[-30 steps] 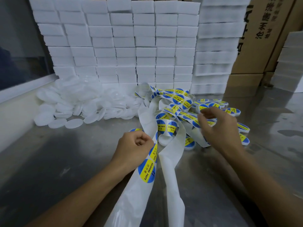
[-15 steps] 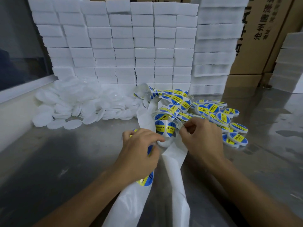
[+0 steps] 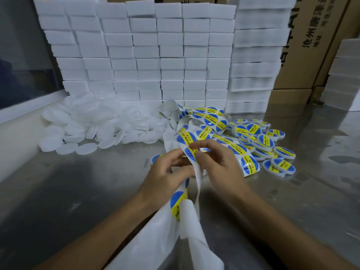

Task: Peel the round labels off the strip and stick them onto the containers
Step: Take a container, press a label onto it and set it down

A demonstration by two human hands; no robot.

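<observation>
A long white backing strip (image 3: 155,236) carrying round blue-and-yellow labels runs from the lower middle up into a tangle (image 3: 202,121) in the centre. My left hand (image 3: 167,176) grips the strip, and part of a labelled container (image 3: 155,158) peeks out behind it. My right hand (image 3: 220,164) pinches a round label (image 3: 191,152) at the strip's edge between thumb and forefinger. Several labelled containers (image 3: 272,149) lie in a heap on the right. Several plain white containers (image 3: 93,129) are piled on the left.
Everything lies on a grey metal table (image 3: 68,191). A wall of stacked white foam blocks (image 3: 148,55) closes the back. Cardboard boxes (image 3: 311,45) stand at the back right, with more white blocks (image 3: 346,75) at the far right edge.
My right hand came back from the labelled heap on the right to the strip and now pinches a label. My left hand rose slightly with the strip.
</observation>
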